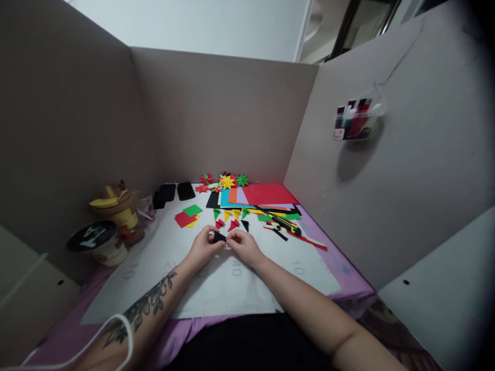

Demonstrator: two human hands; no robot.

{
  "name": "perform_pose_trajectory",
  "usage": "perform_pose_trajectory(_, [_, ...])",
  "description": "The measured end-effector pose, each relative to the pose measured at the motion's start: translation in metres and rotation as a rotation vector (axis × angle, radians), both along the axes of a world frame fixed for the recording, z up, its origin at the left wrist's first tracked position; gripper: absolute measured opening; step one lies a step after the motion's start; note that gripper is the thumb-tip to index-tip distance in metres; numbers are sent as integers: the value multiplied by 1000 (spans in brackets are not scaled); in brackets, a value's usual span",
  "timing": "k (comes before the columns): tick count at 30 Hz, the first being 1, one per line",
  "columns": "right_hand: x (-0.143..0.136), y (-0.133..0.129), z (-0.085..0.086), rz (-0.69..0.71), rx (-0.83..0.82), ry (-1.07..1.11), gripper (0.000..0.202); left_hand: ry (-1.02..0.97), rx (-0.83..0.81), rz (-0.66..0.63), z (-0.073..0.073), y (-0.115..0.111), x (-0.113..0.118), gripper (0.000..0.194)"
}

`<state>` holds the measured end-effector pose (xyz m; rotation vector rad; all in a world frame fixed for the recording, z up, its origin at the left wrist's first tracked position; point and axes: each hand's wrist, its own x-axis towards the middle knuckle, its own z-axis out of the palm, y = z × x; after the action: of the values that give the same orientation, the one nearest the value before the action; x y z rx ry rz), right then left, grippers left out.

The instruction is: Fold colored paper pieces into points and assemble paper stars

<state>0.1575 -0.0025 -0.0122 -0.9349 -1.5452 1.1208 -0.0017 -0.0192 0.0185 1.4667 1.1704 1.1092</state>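
Observation:
A small black folded paper piece (219, 237) is held between both hands over the white sheet (247, 288). My left hand (204, 246) pinches it from the left, and the fingers of my right hand (244, 246) close on its right end. Just beyond the hands lie small folded pieces: green (216, 213), yellow (236, 214), red (233, 224) and a black one (245, 225). Red squares (184, 220), with a green square (193, 210) and a yellow one partly under them, lie to the left.
Folded paper stars (228, 182) and coloured sheets (270, 194) are at the back. A yellow-black cutter (284, 222) and paper strips (309, 242) lie right. Tubs (104, 245) and dark flat objects (186, 191) stand or lie left. Grey panels (228, 113) surround the table.

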Motion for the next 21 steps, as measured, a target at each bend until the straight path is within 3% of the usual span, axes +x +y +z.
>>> perform_pose_trajectory(6, [-1, 0, 3, -2, -32, 111, 10, 96, 86, -15, -1, 1, 1, 32])
perform_pose_trajectory(11, [-3, -2, 2, 6, 29, 55, 12, 129, 205, 0, -7, 3, 0, 24])
perform_pose_trajectory(16, [-4, -5, 1, 33, 56, 16, 14, 107, 190, -56, -11, 4, -1, 19])
perform_pose_trajectory(21, [-8, -7, 3, 17, 77, 50, 18, 50, 194, -52, -3, 0, 2, 20])
